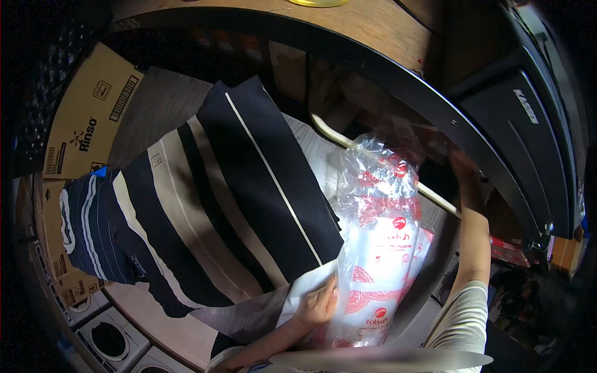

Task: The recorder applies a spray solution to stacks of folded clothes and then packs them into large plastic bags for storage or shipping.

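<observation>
A clear plastic package of white bags with red print [373, 261] lies upright before me, its crinkled top pointing away. My left hand [319, 303] rests against its left edge, fingers bent; whether it grips the package is unclear. My right arm reaches past the package on the right, under the black desk edge, and my right hand [459, 158] is in deep shadow there, its fingers hidden. Left of the package lies a folded black, tan and white striped cloth [233, 200], partly over a white item [298, 291]. A navy striped cloth [93, 228] is at its far left.
The dark desk edge [382, 51] curves across the top, with a wooden surface above. A black Kasen-marked device [513, 126] stands at right. Rinso cardboard boxes [88, 116] are at left, washing machines [107, 333] at lower left. A pale rod [438, 198] passes behind the package.
</observation>
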### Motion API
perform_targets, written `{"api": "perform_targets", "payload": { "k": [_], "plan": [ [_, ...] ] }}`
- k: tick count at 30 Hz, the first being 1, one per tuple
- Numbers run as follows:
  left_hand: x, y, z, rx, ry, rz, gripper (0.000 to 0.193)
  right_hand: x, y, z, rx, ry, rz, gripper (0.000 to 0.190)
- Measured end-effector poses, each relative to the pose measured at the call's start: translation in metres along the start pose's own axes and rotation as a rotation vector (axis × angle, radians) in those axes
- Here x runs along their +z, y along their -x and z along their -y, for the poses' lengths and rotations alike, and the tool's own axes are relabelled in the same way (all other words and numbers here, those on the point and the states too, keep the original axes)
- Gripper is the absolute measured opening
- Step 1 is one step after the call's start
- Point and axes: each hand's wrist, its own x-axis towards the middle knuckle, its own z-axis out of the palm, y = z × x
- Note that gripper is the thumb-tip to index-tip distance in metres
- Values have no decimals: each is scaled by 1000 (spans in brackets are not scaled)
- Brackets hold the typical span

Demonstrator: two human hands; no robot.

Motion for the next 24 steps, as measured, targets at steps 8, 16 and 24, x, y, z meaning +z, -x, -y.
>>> {"api": "perform_targets", "payload": {
  "k": [8, 16, 24],
  "plan": [
    [3, 2, -4, 2, -1, -16, 38, -134, 29, 73, 16, 145, 664, 33],
    [0, -3, -22, -86, 134, -20, 39, -291, 136, 122, 42, 264, 140, 6],
    [-7, -20, -52, -209, -61, 440, 77, -388, 221, 160, 649, 20, -20, 13]
  ]
}}
